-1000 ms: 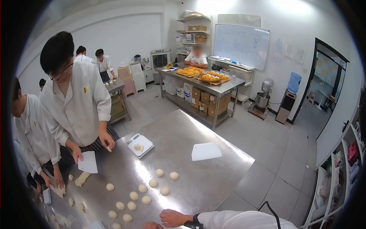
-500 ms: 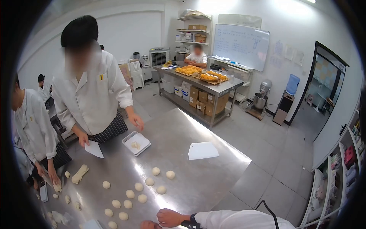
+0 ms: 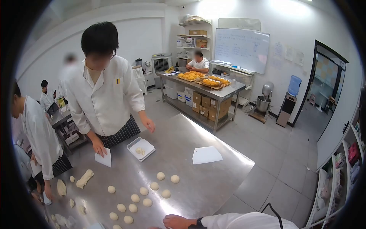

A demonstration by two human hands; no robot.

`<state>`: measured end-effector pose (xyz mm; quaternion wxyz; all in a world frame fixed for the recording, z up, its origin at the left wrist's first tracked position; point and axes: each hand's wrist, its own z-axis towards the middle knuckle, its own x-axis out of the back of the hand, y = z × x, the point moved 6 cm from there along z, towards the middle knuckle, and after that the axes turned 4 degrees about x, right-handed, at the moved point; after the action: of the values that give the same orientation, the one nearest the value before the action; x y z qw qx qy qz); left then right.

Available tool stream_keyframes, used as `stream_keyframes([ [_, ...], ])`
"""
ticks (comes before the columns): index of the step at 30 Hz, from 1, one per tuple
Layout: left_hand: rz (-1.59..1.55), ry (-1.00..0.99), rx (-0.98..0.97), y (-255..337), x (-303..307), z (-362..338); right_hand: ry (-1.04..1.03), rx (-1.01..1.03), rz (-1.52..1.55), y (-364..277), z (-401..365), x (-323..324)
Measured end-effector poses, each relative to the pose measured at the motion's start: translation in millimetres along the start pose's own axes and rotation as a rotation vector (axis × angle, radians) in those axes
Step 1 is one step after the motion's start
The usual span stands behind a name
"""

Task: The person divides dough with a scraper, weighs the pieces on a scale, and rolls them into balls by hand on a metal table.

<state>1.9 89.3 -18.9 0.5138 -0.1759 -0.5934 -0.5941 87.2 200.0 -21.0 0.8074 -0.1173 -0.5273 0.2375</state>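
Dough balls (image 3: pixel 147 202) lie near the hands (image 3: pixel 176 221), whose grip is unclear.

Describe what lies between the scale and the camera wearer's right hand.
In the head view, several dough balls lie on the metal table between the scale and the right hand.

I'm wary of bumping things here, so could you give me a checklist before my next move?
1. Right hand apart from the visible dough balls: ok.
2. Left hand empty: cannot tell, only a sliver shows at the bottom edge.
3. Loose scraper lying flat with no hand on it: ok.
4. Scale bare: not ok, dough pieces sit on it.
5. Scale reading: cannot tell, too small to read.
6. Co-worker's hands away from the scale: not ok, the left hovers near it.
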Motion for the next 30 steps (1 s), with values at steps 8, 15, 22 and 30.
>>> stream_keyframes([
  [8, 0.134, -0.085, 0.121, -34.2, 36.6, -18.3, 0.11, -0.036, -0.036, 35.1, -41.8, 36.2],
  [15, 0.129, -0.078, -0.072, 29.4, 24.5, 10.6, -0.044, -0.064, -0.042, -5.8, -11.9, -0.2],
  [22, 0.126, 0.036, 0.146, -35.2, 30.3, 1.4, 0.178, -0.106, 0.017, 38.4, -20.8, 33.0],
  [30, -0.03, -0.112, 0.053, 22.1, 18.6, -2.5, 0.017, 0.072, 0.037, -20.7, -7.1, 5.3],
])
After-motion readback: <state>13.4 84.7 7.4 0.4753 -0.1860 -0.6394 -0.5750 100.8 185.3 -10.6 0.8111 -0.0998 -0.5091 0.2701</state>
